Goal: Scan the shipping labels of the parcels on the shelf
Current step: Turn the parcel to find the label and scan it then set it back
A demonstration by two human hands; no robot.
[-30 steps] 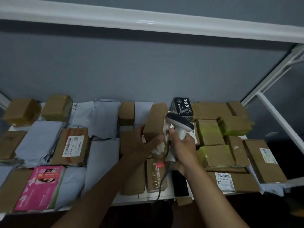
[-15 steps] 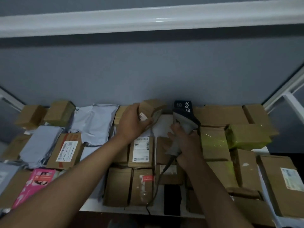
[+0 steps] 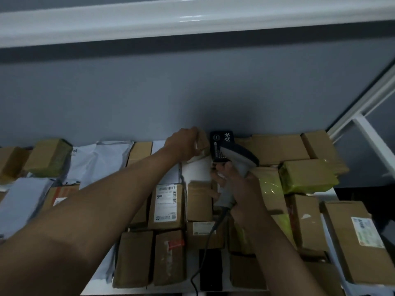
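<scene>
Left hand (image 3: pixel 185 144) reaches to the back row of the shelf (image 3: pixel 196 170), fingers curled over the top of a small brown box (image 3: pixel 203 140) that stands against the grey wall; the fingertips are hidden behind the box. Right hand (image 3: pixel 236 184) is wrapped round the grip of a grey handheld scanner (image 3: pixel 236 162), cord trailing down toward the near edge; the scanner's long axis runs from the grip up and away, its dark-topped head pointing to the upper right, just beside a black box (image 3: pixel 221 144) with white Chinese characters on it, not legible enough to read. From the left: brown boxes and grey poly mailers (image 3: pixel 97 161) lying flat at the back, a carton with a red-and-white label (image 3: pixel 61 194) partly hidden under the left forearm. Between the forearms a brown parcel (image 3: pixel 167 207) lies with its long axis running front to back, its white shipping label (image 3: pixel 166 201) face up with a barcode along the top edge; text too small to read. In front of it a box with a red sticker (image 3: pixel 175 244). To the right, yellow-green taped parcels (image 3: pixel 307 176), then at the far right a brown carton with a white and green label (image 3: pixel 366 231), print blurred.
</scene>
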